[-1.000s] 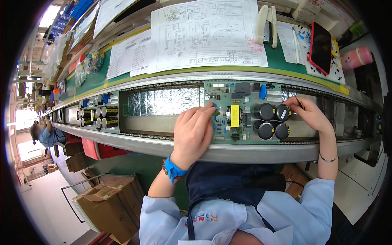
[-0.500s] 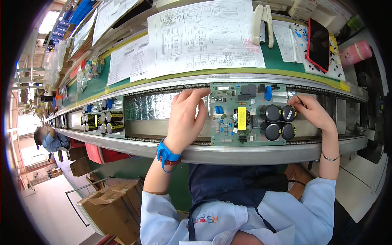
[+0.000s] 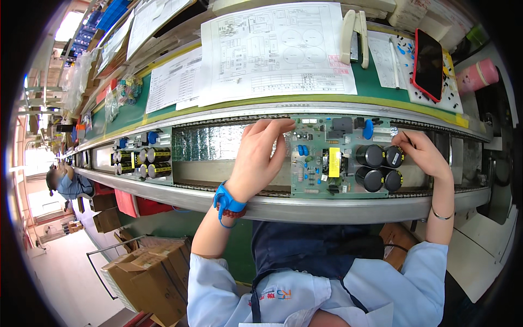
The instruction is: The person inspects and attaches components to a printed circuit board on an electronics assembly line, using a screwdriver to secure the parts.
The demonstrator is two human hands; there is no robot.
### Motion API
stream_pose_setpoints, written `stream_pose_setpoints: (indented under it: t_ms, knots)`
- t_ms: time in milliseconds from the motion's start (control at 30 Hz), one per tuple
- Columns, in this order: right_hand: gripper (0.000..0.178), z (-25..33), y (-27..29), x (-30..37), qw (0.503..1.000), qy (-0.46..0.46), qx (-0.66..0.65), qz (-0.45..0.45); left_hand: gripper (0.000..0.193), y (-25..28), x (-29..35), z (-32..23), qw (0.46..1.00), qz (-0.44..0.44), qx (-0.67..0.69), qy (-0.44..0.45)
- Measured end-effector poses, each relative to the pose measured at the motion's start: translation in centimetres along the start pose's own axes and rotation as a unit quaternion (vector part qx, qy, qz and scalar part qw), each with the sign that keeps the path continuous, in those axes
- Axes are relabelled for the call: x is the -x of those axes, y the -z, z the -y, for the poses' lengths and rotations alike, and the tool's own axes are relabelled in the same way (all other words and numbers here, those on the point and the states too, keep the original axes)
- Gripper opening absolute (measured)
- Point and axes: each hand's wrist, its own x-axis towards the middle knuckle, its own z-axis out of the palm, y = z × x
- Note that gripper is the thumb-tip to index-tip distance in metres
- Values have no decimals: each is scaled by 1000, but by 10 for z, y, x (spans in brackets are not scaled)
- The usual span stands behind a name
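Observation:
A green circuit board lies across the rails of a conveyor line in front of me. It carries a yellow-wrapped transformer, several large black capacitors at its right and a blue disc part. My left hand, a blue wrist strap below it, reaches over the track with fingers stretched out; its fingertips are at the board's upper left corner. Beside the upper right capacitor, my right hand pinches a thin dark piece, too small to name.
Another populated circuit board sits farther left on the conveyor. Beyond the rail lie printed diagrams, a cream stapler, a red-edged phone and scattered small parts. Cardboard boxes stand at lower left; a person is far left.
The board has shifted a little to the right along the track, and my left hand has moved with it. The other board has also shifted right. My right hand stays by the capacitors.

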Motion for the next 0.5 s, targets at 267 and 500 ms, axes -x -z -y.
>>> stream_pose_setpoints:
  t_ms: [267,500]
  knots:
    - [12,-3,3,2,1000,-9,1,-6,29,4,-7,1,1000,14,16,5]
    - [11,-7,5,2,1000,9,8,-11,34,4,-7,7,996,29,72,30]
